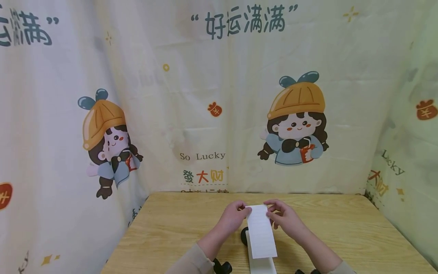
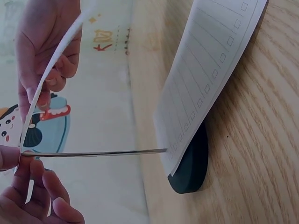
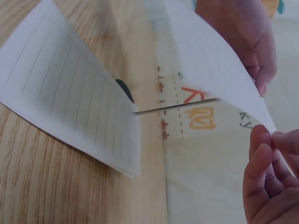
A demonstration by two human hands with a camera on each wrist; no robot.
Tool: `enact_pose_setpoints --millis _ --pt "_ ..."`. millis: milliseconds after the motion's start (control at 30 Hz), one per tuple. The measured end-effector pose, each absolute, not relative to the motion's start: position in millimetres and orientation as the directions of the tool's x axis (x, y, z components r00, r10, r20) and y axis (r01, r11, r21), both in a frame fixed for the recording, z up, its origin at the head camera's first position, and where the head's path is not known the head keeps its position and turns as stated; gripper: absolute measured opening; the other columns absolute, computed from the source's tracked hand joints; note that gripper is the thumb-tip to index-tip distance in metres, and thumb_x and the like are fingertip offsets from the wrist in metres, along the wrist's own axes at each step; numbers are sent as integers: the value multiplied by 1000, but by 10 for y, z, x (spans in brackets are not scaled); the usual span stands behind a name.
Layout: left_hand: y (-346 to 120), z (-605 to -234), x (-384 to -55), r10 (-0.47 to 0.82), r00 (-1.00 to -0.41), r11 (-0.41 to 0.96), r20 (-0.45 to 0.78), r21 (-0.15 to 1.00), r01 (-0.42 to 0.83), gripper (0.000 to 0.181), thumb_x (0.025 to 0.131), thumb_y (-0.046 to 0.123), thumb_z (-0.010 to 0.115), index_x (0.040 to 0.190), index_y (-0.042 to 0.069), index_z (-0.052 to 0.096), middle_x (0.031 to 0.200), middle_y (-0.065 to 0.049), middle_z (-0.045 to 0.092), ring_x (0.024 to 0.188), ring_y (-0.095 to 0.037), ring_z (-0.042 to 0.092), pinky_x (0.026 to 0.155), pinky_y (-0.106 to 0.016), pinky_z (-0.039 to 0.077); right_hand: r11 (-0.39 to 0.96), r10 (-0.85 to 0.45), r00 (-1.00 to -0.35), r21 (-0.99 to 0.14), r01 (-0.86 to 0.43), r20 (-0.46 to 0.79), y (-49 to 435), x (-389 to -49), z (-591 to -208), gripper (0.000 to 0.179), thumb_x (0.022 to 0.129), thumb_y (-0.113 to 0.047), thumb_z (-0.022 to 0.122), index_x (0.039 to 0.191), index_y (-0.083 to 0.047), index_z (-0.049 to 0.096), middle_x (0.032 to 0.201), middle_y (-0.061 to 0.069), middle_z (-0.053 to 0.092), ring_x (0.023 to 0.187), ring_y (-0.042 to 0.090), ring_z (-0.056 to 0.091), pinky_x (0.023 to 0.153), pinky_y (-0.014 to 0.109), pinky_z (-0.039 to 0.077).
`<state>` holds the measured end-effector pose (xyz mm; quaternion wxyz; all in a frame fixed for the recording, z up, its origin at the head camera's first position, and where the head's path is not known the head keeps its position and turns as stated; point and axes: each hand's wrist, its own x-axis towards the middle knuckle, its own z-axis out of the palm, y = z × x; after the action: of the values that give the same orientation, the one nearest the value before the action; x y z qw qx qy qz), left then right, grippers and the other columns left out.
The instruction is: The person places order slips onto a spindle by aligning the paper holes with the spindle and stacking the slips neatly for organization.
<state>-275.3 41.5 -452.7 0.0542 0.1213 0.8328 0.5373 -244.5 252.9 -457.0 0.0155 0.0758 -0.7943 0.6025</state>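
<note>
A narrow white paper sheet (image 1: 261, 232) with faint ruled lines hangs upright, front side toward me. My left hand (image 1: 234, 217) pinches its top left corner between thumb and fingers. At the top right edge, my right hand (image 1: 285, 219) pinches the same sheet. Below, lined sheets with small checkboxes (image 2: 210, 70) lie over a round black base (image 2: 196, 168). A thin metal spike (image 2: 93, 153) stands up from these sheets. Its upper end reaches the held sheet near my left fingertips; the tip itself is hidden there.
The wooden table (image 1: 178, 228) carries the base. Behind the table's far edge hangs a cream curtain (image 1: 191, 125) with cartoon figures and lettering. Black pieces (image 1: 223, 267) show beside my wrists at the bottom of the head view.
</note>
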Motion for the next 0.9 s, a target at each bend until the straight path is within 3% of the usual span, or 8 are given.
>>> enact_pose_setpoints --millis 500,900 --pt "363 -4645 -2768 308 -948 323 82 928 186 21 99 37 60 97 18 68 86 -2 62 85 -27 58 64 -32 41 274 -98 -988 -951 -143 120 2538 -2443 -4573 36 96 -8 64 130 -3 55 98 12 59 73 24 59 60 37 53" --pt "387 -4613 -2768 288 -951 308 108 930 199 18 97 33 63 95 15 67 91 -7 64 82 -16 56 68 -33 45 279 -113 -985 -948 -155 127 2554 -2447 -4548 35 96 -9 64 130 -3 55 97 12 60 74 24 60 60 33 52"
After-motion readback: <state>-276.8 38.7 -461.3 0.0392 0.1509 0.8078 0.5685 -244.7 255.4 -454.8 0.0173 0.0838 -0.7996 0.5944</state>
